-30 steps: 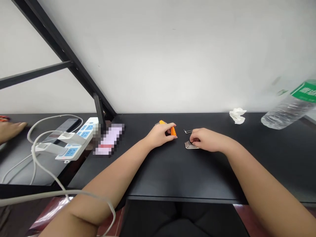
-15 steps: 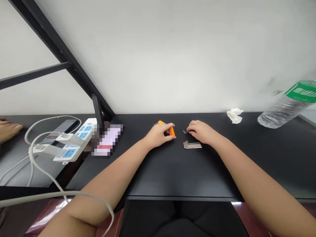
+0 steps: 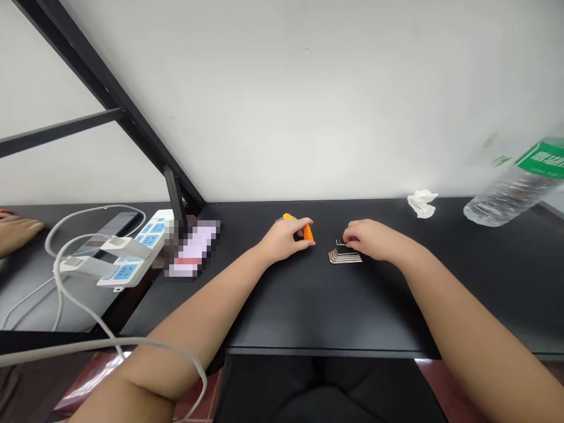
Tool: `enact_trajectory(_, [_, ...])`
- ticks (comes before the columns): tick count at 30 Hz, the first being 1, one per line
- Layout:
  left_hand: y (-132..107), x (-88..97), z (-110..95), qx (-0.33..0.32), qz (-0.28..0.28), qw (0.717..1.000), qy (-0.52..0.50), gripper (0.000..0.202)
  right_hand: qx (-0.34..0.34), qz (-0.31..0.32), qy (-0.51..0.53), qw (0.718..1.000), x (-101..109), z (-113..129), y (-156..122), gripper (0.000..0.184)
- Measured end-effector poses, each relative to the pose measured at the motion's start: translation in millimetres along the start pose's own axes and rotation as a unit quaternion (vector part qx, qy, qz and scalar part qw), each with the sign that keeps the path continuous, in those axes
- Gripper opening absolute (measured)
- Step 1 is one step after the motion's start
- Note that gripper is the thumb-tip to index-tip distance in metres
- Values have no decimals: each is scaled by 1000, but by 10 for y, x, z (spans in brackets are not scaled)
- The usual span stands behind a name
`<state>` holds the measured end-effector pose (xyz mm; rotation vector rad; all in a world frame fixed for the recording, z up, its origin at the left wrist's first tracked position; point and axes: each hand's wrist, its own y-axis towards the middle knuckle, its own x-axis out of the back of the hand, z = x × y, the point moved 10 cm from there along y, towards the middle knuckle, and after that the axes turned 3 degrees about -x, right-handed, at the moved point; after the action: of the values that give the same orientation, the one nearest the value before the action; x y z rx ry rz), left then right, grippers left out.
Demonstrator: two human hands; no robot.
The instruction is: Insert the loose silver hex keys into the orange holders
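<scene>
My left hand [image 3: 282, 238] is closed around an orange hex key holder [image 3: 309, 233], its thumb and fingers on the two ends. Thin metal ends [image 3: 279, 220] stick out behind that hand. To the right, my right hand [image 3: 365, 238] pinches small L-shaped hex keys [image 3: 339, 242] just above the table; how many is unclear, as the fingers cover their long ends. Directly below these, several larger hex keys [image 3: 346, 258] lie side by side in a nested row, bent ends to the left.
The black table [image 3: 317, 311] meets a white wall. At left are a power strip [image 3: 150, 241] with white plugs and cables, a blurred-out phone [image 3: 194, 249] and another person's hand [image 3: 20, 232]. A crumpled tissue [image 3: 422, 203] and a tilted-looking water bottle [image 3: 513, 191] stand at right.
My right hand has moved slightly right and toward me, bringing the small hex keys close to the row on the table. My left hand keeps hold of the orange holder in the same place.
</scene>
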<state>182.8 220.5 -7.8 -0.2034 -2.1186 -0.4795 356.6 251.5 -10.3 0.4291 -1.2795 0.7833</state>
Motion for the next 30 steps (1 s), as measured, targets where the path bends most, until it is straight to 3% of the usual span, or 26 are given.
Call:
enact_trajectory(9, [-4,-4,28,8,-3,1000,-20,50,16,63,29,997,-96,121,-79,19])
enact_trajectory(17, [-15,17,2,6,-13,1000,-12,55,41,47,64,996,-84,247,-83,24])
enact_trajectory(23, [-18,30,-37,6,-15,999,-33,53,32,26,58,997,-19,288,-122,10])
enact_trajectory(30, [-9,28,-22,9,-15,999,-37,52,63,45,-39,996,-158,538,-176,14])
